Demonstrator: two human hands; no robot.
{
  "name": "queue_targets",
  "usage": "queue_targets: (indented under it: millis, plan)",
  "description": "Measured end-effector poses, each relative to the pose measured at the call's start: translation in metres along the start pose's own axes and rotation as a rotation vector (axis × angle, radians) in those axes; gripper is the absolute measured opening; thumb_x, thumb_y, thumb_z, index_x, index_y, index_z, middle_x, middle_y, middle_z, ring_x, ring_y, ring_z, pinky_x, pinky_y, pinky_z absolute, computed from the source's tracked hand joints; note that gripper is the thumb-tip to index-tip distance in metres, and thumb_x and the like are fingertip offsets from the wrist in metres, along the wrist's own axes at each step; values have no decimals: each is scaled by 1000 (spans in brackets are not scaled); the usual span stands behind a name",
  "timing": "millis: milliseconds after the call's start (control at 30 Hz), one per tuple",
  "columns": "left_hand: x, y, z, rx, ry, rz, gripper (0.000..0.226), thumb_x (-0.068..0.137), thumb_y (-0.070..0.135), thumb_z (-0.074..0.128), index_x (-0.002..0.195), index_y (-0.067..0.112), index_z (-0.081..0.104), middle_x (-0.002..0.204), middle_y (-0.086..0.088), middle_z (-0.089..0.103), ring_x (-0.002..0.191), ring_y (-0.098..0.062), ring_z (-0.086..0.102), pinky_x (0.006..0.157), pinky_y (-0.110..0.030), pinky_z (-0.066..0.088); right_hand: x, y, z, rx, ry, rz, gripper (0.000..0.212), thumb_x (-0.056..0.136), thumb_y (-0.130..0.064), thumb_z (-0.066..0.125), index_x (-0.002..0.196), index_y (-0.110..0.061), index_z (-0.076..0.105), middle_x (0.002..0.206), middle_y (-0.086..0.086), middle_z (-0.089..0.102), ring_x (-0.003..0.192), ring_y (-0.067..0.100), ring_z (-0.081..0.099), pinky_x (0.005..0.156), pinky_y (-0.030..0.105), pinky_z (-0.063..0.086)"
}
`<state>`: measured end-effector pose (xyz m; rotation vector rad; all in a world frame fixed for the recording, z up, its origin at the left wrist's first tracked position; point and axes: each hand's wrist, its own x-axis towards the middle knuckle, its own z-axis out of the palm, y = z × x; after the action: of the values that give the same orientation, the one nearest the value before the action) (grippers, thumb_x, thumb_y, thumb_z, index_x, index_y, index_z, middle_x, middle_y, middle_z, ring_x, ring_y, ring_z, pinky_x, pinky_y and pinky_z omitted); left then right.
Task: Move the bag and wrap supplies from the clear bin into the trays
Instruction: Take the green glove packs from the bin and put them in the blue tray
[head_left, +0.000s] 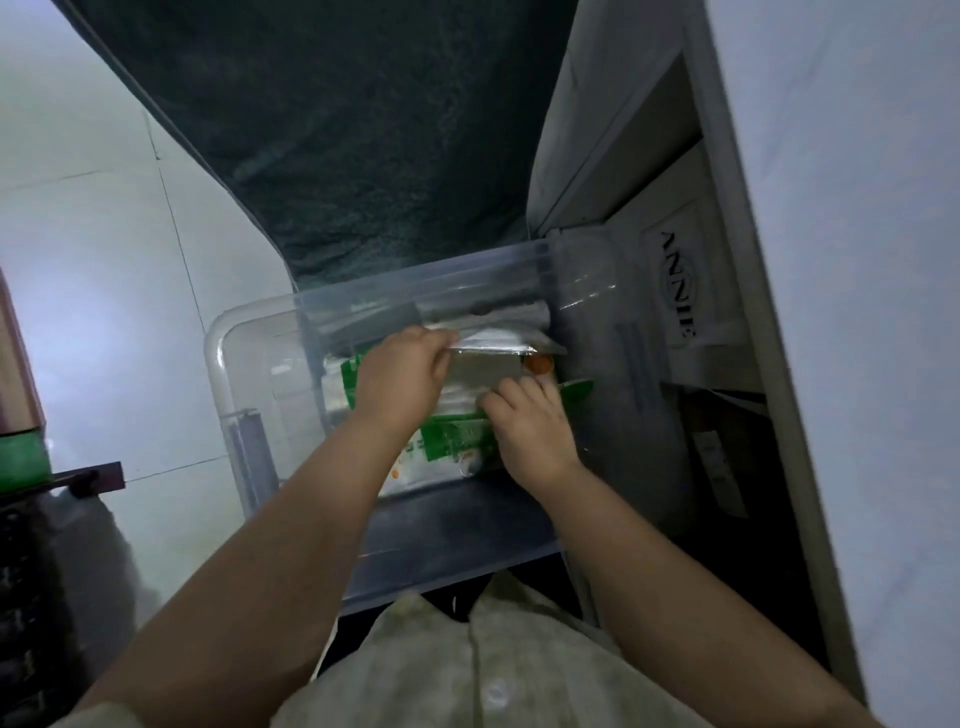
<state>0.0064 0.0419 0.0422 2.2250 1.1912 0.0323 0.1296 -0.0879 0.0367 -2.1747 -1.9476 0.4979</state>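
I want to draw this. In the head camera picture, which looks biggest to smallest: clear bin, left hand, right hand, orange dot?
1. clear bin
2. left hand and right hand: look alike, can't rank
3. orange dot

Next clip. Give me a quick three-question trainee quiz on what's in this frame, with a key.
1. True or false: the left hand and right hand are both inside the clear bin.
2. The left hand pinches: A) a flat clear packet, B) a spoon, C) a bottle.
3. Fill in: the packs under the right hand are white and ____.
Key: 1 true; 2 A; 3 green.
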Motion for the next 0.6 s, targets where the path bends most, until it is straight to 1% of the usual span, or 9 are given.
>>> queue_targets:
  millis: [67, 133, 233, 367, 433, 500, 533, 600]
  plan:
    - [-10, 15, -18, -20, -1, 34, 24, 91, 21, 59, 112, 23, 70, 100, -8, 70, 90, -30, 63, 70, -35, 48, -6, -9, -21, -19, 112, 19, 30, 59, 4, 68, 84, -12, 64, 79, 7, 59, 75, 29, 56, 81, 38, 34]
    - [-23, 31, -37, -51, -25, 99, 23, 90, 23, 60, 111, 25, 70, 97, -5, 69, 87, -28, 63, 69, -35, 51, -13, -19, -44, -41, 193, 77, 28, 60, 3, 71, 82, -13, 63, 78, 5, 59, 74, 28, 55, 78, 37, 33]
    - [-45, 53, -62, -91, -71, 219, 24, 90, 25, 59, 112, 26, 70, 98, 0, 70, 88, -23, 63, 70, -31, 50, -28, -40, -78, -39, 318, 202, 23, 62, 3, 71, 78, -11, 60, 76, 6, 58, 72, 28, 55, 74, 37, 34]
    - [-71, 76, -97, -133, -87, 397, 25, 90, 27, 60, 113, 25, 70, 102, 3, 69, 90, -20, 62, 76, -35, 52, -57, -74, -117, -16, 497, 315, 12, 68, -1, 66, 77, -8, 61, 78, 9, 59, 73, 30, 56, 70, 38, 37]
    - [-84, 86, -112, -123, -123, 479, 32, 87, 38, 61, 117, 28, 68, 106, 5, 67, 96, -18, 60, 80, -34, 51, -74, -89, -136, -17, 572, 337, 6, 71, -4, 60, 75, -7, 61, 77, 10, 58, 72, 29, 54, 67, 37, 37]
    - [-99, 99, -123, -54, -153, 564, 48, 78, 49, 68, 121, 29, 65, 110, 5, 66, 101, -18, 58, 84, -35, 50, -95, -102, -154, -25, 639, 342, 6, 71, -5, 55, 74, -7, 60, 76, 10, 57, 71, 30, 53, 65, 39, 40]
    - [-107, 106, -127, -2, -158, 616, 53, 74, 48, 73, 121, 28, 64, 110, 5, 66, 101, -19, 57, 84, -36, 50, -106, -107, -162, -35, 662, 344, 6, 72, -4, 54, 74, -7, 60, 76, 10, 58, 72, 31, 54, 64, 40, 41]
    - [-123, 123, -132, 79, -141, 714, 52, 71, 35, 78, 120, 28, 64, 107, 4, 66, 99, -22, 57, 78, -37, 50, -130, -116, -174, -55, 700, 366, 6, 72, -3, 55, 74, -7, 59, 77, 9, 58, 72, 31, 54, 64, 41, 43]
